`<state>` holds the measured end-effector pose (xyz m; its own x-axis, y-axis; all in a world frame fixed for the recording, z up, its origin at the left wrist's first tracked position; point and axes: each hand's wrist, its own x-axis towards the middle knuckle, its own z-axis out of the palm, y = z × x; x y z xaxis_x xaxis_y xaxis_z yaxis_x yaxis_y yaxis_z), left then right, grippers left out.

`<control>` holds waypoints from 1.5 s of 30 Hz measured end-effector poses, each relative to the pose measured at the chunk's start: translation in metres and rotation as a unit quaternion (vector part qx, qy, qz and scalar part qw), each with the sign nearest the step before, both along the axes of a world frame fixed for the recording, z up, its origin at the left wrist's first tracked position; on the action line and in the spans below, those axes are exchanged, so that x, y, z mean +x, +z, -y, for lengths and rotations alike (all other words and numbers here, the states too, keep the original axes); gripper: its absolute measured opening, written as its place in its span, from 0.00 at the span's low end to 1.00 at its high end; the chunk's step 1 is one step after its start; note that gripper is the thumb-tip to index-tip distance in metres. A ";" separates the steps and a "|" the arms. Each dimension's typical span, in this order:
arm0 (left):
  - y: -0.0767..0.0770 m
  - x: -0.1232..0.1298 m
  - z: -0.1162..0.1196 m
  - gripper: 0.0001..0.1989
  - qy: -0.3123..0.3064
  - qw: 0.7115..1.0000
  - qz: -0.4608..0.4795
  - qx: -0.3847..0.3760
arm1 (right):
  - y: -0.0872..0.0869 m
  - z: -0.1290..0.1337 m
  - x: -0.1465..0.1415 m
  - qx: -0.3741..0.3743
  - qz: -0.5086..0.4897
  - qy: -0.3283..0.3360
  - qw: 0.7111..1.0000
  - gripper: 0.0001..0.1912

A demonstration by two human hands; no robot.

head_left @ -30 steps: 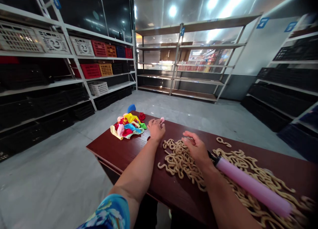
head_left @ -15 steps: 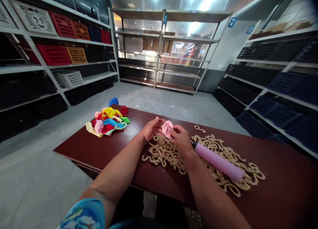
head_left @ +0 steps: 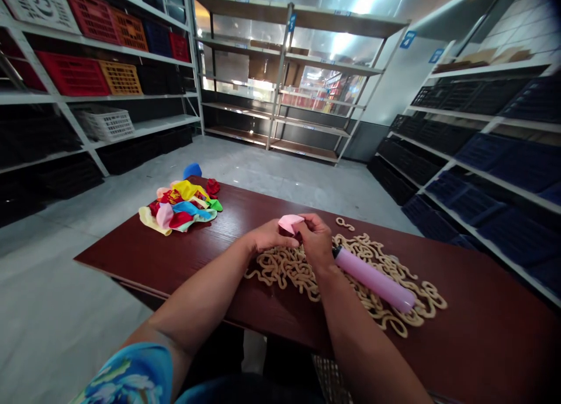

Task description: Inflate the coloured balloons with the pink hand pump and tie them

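A limp pink piece [head_left: 290,223], soft like a deflated balloon or cloth, is held up between my two hands above the table. My left hand [head_left: 269,238] closes on its left side, fingers behind and thumb in front. On its right side, my right hand [head_left: 317,237] pinches the edge with curled fingers. Beneath my hands lies a loose heap of beige curly strands [head_left: 284,266], their material unclear. A pink tube with a black end, resembling a hand pump [head_left: 374,279], rests on the strands to the right of my right wrist.
At the dark red table's [head_left: 175,263] left end lies a pile of colourful limp pieces [head_left: 186,208], with a blue rounded thing [head_left: 192,170] behind. One separate strand [head_left: 345,224] lies near the far edge. Crates [head_left: 74,73] fill left shelves; dark bins [head_left: 477,152] line the right.
The pink piece has turned from a rounded, crumpled shape to a flatter, folded one. My left fingers have closed in around it. The whole view has shifted slightly.
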<state>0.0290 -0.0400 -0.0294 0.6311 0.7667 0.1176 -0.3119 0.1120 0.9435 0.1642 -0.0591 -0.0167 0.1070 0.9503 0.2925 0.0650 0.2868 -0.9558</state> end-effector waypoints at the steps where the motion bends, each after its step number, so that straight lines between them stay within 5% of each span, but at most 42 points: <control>1: 0.000 0.001 0.000 0.17 0.016 1.000 -0.010 -0.001 | 0.000 0.000 0.001 0.003 0.024 -0.012 1.000 0.13; 7: -0.001 0.003 -0.010 0.06 0.083 0.984 0.055 -0.149 | 0.004 -0.004 0.010 0.039 0.160 -0.051 0.985 0.17; 13: 0.000 -0.025 -0.030 0.08 0.136 0.904 0.273 -0.298 | 0.040 0.002 0.045 -0.023 0.232 -0.066 0.970 0.21; 17: -0.003 -0.034 -0.035 0.13 0.185 0.863 0.337 -0.329 | 0.050 0.031 0.089 -0.008 0.453 -0.115 0.884 0.20; 20: -0.003 -0.032 -0.034 0.04 0.183 0.865 0.356 -0.304 | 0.033 0.060 0.126 -0.039 0.610 -0.147 0.778 0.22; 23: -0.004 -0.029 -0.033 0.05 0.177 0.869 0.360 -0.290 | 0.009 0.082 0.153 -0.072 0.666 -0.140 0.729 0.25; 27: -0.005 -0.027 -0.035 0.10 0.209 0.860 0.350 -0.308 | -0.006 0.092 0.158 -0.024 0.665 -0.158 0.729 0.22; 33: -0.005 -0.027 -0.036 0.11 0.233 0.846 0.346 -0.332 | 0.000 0.098 0.106 0.086 0.624 -0.121 0.768 0.22; 38: -0.004 -0.026 -0.034 0.10 0.233 0.849 0.355 -0.315 | 0.000 0.098 0.074 0.084 0.626 -0.124 0.765 0.21; 45: -0.002 -0.023 -0.034 0.10 0.231 0.853 0.357 -0.302 | -0.001 0.091 0.072 0.074 0.635 -0.135 0.757 0.20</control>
